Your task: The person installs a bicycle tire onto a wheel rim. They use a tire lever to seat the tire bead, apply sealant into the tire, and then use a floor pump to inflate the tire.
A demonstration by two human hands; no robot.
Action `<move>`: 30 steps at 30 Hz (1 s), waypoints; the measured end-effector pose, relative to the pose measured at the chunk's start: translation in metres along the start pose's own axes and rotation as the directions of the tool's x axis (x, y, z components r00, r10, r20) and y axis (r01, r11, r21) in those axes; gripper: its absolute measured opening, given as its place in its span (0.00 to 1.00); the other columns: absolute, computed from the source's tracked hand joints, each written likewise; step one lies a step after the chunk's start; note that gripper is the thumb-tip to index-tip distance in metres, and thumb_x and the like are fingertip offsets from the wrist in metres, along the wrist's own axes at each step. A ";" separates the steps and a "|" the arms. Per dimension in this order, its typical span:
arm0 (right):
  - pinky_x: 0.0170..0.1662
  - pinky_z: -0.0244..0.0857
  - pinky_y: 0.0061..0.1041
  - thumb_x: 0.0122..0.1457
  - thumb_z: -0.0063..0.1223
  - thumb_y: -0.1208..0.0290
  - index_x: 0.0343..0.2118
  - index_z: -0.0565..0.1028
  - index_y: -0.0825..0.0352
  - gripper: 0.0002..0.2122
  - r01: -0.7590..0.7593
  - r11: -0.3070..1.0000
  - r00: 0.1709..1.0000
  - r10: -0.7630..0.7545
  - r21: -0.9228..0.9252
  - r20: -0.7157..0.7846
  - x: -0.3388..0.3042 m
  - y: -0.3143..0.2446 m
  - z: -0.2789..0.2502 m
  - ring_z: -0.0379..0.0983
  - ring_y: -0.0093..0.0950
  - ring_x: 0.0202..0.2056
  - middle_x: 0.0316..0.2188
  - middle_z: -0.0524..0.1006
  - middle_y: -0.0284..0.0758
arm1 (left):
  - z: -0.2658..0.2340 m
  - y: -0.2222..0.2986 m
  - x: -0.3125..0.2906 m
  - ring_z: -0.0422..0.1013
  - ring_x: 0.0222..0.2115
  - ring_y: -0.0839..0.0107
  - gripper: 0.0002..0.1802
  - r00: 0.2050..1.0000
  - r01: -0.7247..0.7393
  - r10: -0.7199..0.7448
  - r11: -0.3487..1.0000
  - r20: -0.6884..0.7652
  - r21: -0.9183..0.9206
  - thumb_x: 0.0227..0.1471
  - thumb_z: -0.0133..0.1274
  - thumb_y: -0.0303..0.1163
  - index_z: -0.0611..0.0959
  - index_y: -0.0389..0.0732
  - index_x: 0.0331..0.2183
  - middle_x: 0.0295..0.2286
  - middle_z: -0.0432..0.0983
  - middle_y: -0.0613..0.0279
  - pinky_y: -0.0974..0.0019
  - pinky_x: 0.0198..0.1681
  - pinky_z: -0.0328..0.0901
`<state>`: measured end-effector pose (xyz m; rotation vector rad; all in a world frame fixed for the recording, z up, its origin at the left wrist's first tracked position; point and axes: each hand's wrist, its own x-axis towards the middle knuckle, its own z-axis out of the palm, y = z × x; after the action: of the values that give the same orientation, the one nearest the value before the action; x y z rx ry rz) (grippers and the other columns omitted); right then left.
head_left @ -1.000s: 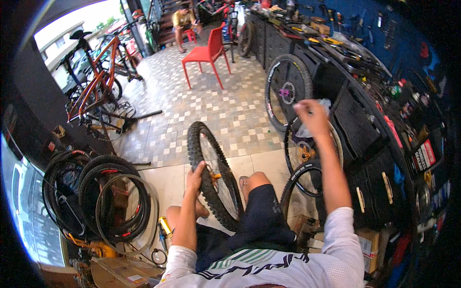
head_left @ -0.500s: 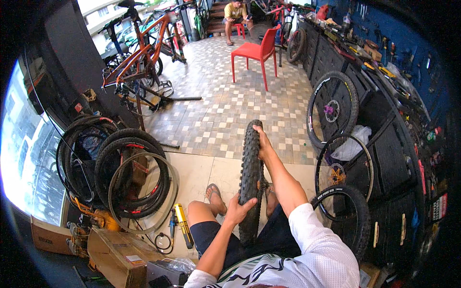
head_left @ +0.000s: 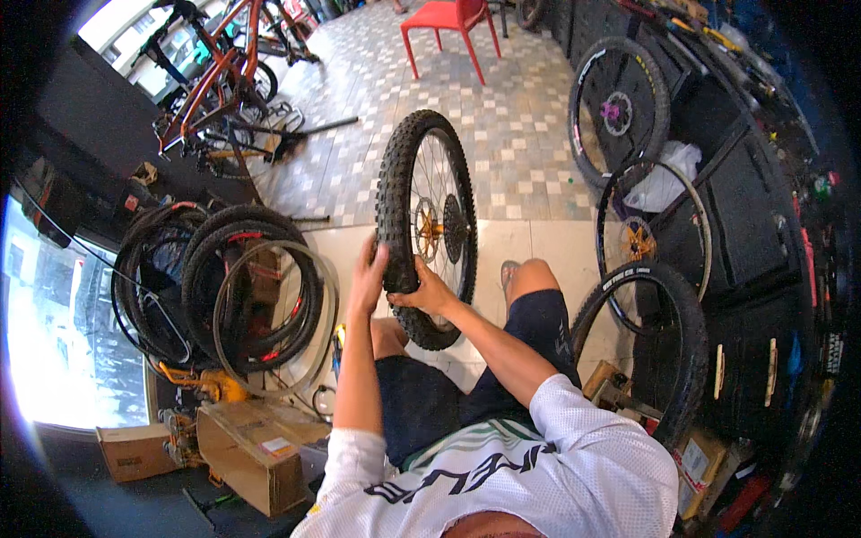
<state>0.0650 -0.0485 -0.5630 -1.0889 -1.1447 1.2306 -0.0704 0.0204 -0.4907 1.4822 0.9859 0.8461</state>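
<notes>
A bicycle wheel (head_left: pixel 468 229) with a black knobby tyre stands upright in front of me, turned so its spokes, gold hub, disc rotor and rear cassette show. My left hand (head_left: pixel 369 276) presses against the outer tread on the tyre's near left side, fingers pointing up. Reaching in from the right, my right hand (head_left: pixel 425 292) wraps round the tyre and rim at the near side, slightly lower than the left. Some of its fingers are hidden by the tyre. The wheel's lower edge hangs by my knees; whether it touches the floor I cannot tell.
Loose tyres (head_left: pixel 193 269) and a bare rim (head_left: pixel 221 345) lean at the left, above cardboard boxes (head_left: pixel 256 448). More wheels (head_left: pixel 668 99) and a tyre (head_left: pixel 691 359) rest against dark cabinets (head_left: pixel 744 296) at the right. A red chair (head_left: pixel 439 20) and an orange bike frame (head_left: pixel 202 90) stand farther off.
The wheel has swung from nearly edge-on to showing its side. My right hand has come down from the tyre's top to its near side; my left hand lies along the tread. The view has tilted down.
</notes>
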 end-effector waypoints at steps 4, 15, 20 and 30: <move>0.58 0.62 0.33 0.50 0.71 0.59 0.63 0.60 0.67 0.40 -0.034 0.994 0.978 0.012 0.101 0.207 -0.007 0.032 0.006 0.69 0.30 0.54 0.50 0.75 0.39 | 0.003 -0.014 0.036 0.75 0.42 0.58 0.39 0.970 0.050 0.040 0.933 -0.240 0.356 0.53 0.59 0.57 0.74 0.32 0.51 0.39 0.79 0.45 0.57 0.47 0.67; 0.19 0.52 0.12 0.67 0.45 0.46 0.50 0.76 0.61 0.22 -0.398 0.858 0.915 0.395 0.325 0.079 0.061 0.056 -0.060 0.63 0.13 0.24 0.36 0.71 0.27 | 0.019 -0.001 0.024 0.75 0.33 0.62 0.33 0.969 0.062 0.034 0.925 -0.244 0.375 0.53 0.62 0.53 0.75 0.33 0.45 0.33 0.79 0.50 0.60 0.39 0.69; 0.17 0.51 0.12 0.66 0.50 0.50 0.47 0.74 0.67 0.22 -0.355 0.830 0.933 0.339 0.430 0.118 0.071 0.055 -0.054 0.65 0.15 0.21 0.42 0.72 0.31 | 0.018 -0.002 0.018 0.74 0.36 0.62 0.35 0.959 0.063 0.039 0.937 -0.282 0.343 0.53 0.61 0.54 0.74 0.32 0.47 0.36 0.78 0.50 0.60 0.42 0.68; 0.19 0.55 0.16 0.65 0.53 0.52 0.38 0.73 0.65 0.17 -0.442 0.724 0.896 0.375 0.530 0.236 0.083 0.070 -0.033 0.66 0.17 0.23 0.32 0.72 0.29 | 0.007 -0.025 0.011 0.73 0.37 0.61 0.33 0.953 0.020 0.089 0.935 -0.289 0.355 0.56 0.59 0.51 0.73 0.34 0.50 0.37 0.78 0.50 0.60 0.42 0.67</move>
<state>0.0897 0.0374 -0.6323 -0.8246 -0.5343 1.8612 -0.0630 0.0284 -0.5165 1.7097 1.4017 0.9759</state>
